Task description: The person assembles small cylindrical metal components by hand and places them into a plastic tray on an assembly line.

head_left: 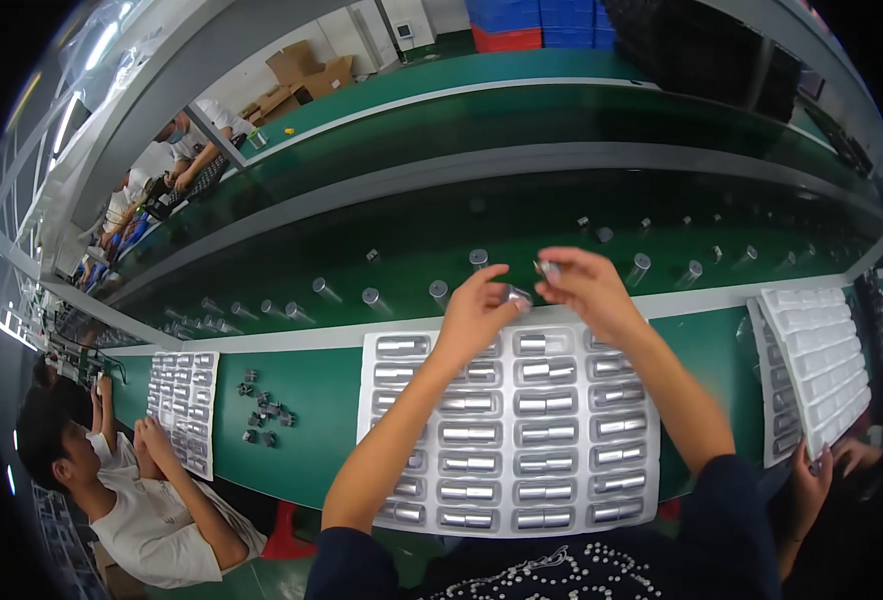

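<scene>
My left hand (474, 318) is raised over the far edge of a white moulded tray (508, 432), its fingers closed around a short silver cylinder (517, 297). Just to the right, my right hand (593, 290) pinches a small metallic piece (546, 268), too small to name. The two hands are close together but apart. Rows of silver cylinders (546, 433) lie in the tray's pockets; my left forearm hides part of the left columns. One pocket near the far edge is only partly filled. Beyond my fingers, a silver cylinder (478, 259) stands upright on the dark green belt (411, 240).
More cylinders (324, 288) and small pieces (716, 253) stand along the belt. Dark small parts (265, 411) lie on the green table (306, 375) at left. A co-worker (151, 500) sits there by another filled tray (183, 405). At right, another person's hands hold a tray (816, 365).
</scene>
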### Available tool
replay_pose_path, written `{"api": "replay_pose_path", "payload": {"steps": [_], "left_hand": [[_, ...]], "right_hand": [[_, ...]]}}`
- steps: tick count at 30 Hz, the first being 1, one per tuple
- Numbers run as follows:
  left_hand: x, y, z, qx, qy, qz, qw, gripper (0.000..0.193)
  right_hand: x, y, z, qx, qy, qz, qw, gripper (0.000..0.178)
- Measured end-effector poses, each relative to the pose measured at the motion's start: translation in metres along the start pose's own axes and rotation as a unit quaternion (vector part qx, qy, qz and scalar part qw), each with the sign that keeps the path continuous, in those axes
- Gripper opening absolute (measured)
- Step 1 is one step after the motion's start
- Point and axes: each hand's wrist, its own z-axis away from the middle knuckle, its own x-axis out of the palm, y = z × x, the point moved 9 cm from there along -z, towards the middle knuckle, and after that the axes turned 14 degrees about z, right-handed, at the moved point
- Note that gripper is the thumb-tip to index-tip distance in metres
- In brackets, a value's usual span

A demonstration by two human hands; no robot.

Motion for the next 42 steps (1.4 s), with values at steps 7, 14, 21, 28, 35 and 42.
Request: {"api": "replay_pose_path", "payload": {"steps": [7,14,21,28,35,42], "left_hand": [[0.027,-0.028,0.032,-0.166,-0.097,0.435,0.880,0.034],[0.027,-0.019,0.035,-0.122,-0.137,0.428,0.885,0.028],[0.029,-0.013,0.036,-0.085,-0.156,0.370,0.912,0.017],[0.035,-0.006,0.038,-0.067,-0.136,0.370,0.917,0.036],[0.032,-0.013,0.039,-0.082,-0.126,0.378,0.913,0.036],[0.029,-0.014,0.038,-0.090,-0.106,0.411,0.901,0.035]], "right_hand": [[0.017,0.039,0.064,0.058,0.042,-0.177,0.982,0.031],[0.014,0.020,0.081,-0.063,0.073,-0.064,0.993,0.037],[0.005,-0.014,0.095,-0.186,0.135,0.114,0.967,0.037],[0.005,-0.013,0.094,-0.181,0.123,0.070,0.973,0.037],[0.005,0.008,0.087,-0.076,0.075,-0.110,0.988,0.040],[0.000,0.004,0.095,-0.055,0.109,-0.033,0.992,0.036]]}}
